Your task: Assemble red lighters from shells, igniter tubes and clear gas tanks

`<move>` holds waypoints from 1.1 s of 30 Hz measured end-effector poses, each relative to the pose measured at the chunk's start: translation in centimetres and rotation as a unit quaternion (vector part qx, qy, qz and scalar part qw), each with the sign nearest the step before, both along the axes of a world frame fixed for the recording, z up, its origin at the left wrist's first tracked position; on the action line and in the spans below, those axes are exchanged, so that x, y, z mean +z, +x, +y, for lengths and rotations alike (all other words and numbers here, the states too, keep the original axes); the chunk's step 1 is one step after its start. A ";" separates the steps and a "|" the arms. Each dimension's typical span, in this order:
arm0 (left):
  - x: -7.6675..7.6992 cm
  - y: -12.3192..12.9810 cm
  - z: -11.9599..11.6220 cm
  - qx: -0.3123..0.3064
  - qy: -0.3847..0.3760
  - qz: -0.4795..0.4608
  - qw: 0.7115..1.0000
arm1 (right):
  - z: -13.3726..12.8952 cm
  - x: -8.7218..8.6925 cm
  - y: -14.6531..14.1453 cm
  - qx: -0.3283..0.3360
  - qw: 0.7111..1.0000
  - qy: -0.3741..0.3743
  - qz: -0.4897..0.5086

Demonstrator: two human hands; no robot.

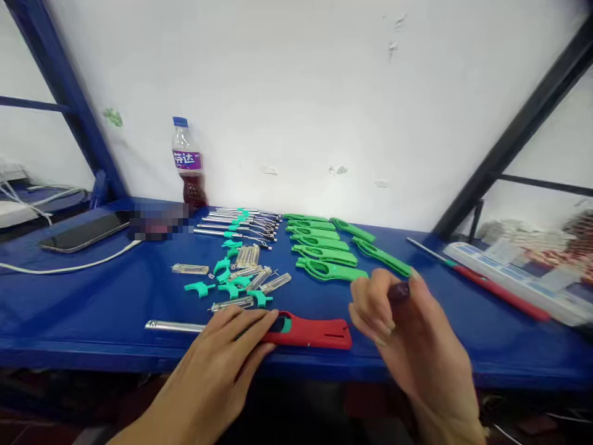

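Observation:
My left hand (231,355) is closed over a red long-nosed lighter (319,332), which lies at the front edge of the blue table. The lighter's silver tube (173,326) points left, and a teal part shows in its handle. Beside the handle's right end, my right hand (407,334) is raised with thumb and fingers pinching a small dark object (399,292); its kind cannot be made out. Just beyond the lighter lie teal triggers (199,288) and clear fuel tanks (277,283). Several green handle shells (331,271) lie in a column past my right hand.
Metal tubes with wires (217,233) lie in a row at the back. A drink bottle (189,164) stands against the wall. At left are a phone (86,232) and a white cable (92,271). Another red lighter (503,290) lies at right beside a white power strip (514,278).

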State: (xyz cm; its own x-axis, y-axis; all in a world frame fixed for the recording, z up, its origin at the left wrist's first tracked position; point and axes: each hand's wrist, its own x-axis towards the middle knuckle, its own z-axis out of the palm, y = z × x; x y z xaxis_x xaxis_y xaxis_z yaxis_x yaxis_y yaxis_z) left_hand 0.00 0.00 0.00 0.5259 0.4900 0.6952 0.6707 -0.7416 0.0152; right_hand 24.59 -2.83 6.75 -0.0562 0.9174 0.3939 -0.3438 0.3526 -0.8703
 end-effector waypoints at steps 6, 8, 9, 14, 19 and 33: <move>-0.3 -0.2 0.0 -0.013 -0.020 -0.011 1.000 | -0.8 0.0 0.1 0.027 0.999 0.008 -0.043; -0.3 -0.2 -0.1 -0.014 -0.026 -0.010 1.000 | -0.8 -0.2 0.1 0.025 0.998 0.010 -0.055; -0.3 -0.2 -0.1 -0.014 -0.028 -0.009 0.999 | -0.7 -0.2 0.1 0.021 0.998 0.012 -0.056; -0.1 -0.2 -0.1 -0.016 -0.029 -0.003 0.999 | 0.2 -0.4 0.6 -0.013 1.000 0.022 -0.019; -0.1 -0.2 -0.1 -0.015 -0.030 0.000 0.999 | 0.4 -0.5 0.7 -0.015 0.999 0.018 -0.024; -0.7 -0.4 0.0 -0.001 -0.029 0.010 1.000 | 1.8 -2.9 -0.1 -0.241 0.935 0.220 -0.139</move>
